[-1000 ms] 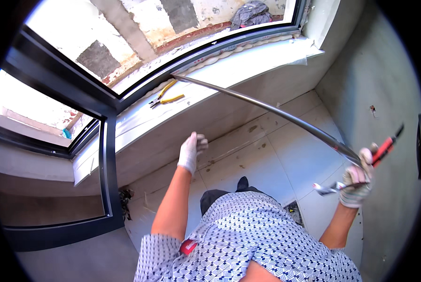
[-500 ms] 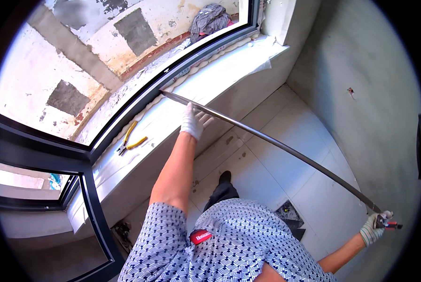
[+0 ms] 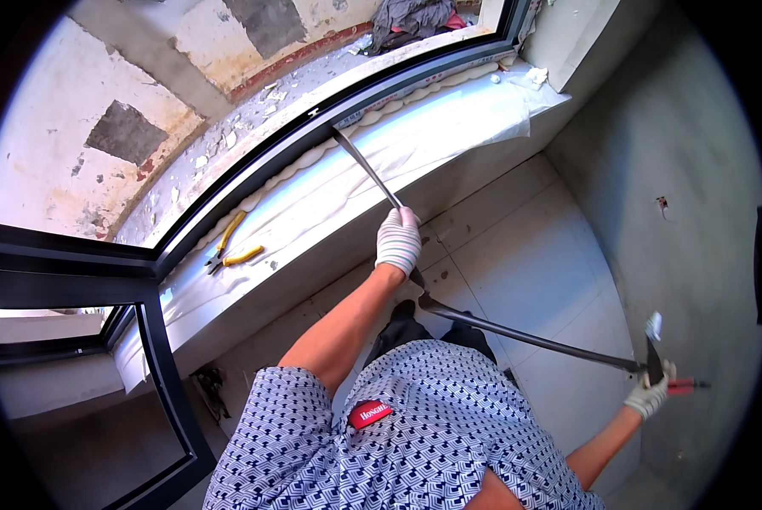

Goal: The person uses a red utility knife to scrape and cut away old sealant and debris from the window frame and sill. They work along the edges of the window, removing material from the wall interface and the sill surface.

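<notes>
A long dark, shiny strip (image 3: 526, 338) runs from the window frame across to the right side. Its far end meets the lower edge of the frame. My left hand (image 3: 398, 240), in a striped work glove, is closed around it near the sill; just below that hand the strip makes a sharp bend. Far to the right, my gloved right hand (image 3: 649, 393) is closed at the strip's other end, beside a dark upright flap (image 3: 653, 361). A red-handled tool (image 3: 685, 387) juts out from that hand; its kind is blurred.
Yellow-handled pliers (image 3: 232, 245) lie opened on the white-covered sill (image 3: 313, 204). Dried foam lines the dark window frame (image 3: 253, 170). An inward-swung sash (image 3: 173, 374) stands at left, a plastered wall (image 3: 687, 195) at right. Tiled floor (image 3: 517, 225) lies below.
My left hand has gone from an open palm beside the strip to gripping it, further right and lower. The straight strip is now bent, and my right hand has shifted slightly left and up.
</notes>
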Available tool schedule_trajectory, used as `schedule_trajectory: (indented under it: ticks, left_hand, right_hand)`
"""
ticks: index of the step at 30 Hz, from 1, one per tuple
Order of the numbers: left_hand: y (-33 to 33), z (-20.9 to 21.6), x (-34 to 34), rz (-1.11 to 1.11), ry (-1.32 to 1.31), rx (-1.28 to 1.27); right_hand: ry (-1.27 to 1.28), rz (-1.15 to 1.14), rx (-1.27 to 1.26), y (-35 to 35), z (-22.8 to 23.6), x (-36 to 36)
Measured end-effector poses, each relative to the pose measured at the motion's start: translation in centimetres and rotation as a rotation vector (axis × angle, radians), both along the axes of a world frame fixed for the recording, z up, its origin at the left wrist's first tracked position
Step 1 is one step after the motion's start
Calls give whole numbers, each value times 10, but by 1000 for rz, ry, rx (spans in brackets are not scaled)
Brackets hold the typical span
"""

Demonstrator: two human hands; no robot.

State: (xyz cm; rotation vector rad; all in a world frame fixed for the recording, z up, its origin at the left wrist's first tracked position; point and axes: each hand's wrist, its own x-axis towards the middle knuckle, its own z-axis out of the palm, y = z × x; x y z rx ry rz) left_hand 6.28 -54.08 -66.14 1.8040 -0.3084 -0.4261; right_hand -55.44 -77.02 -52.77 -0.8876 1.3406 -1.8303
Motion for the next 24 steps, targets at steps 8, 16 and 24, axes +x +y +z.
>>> schedule_trajectory:
  ticks: [8,16,24]
  left_hand:
    - [-67,69,-124,-424,-407,151]
    - [-113,94,-202,-802,-539,177]
    - [-176,141,-243,-1063,-171,-113]
  right_hand:
    - [207,1091,472,-7,-57,362]
    - [77,1475,803,-40,-11,410]
    - [32,1086,614,-126,41,235]
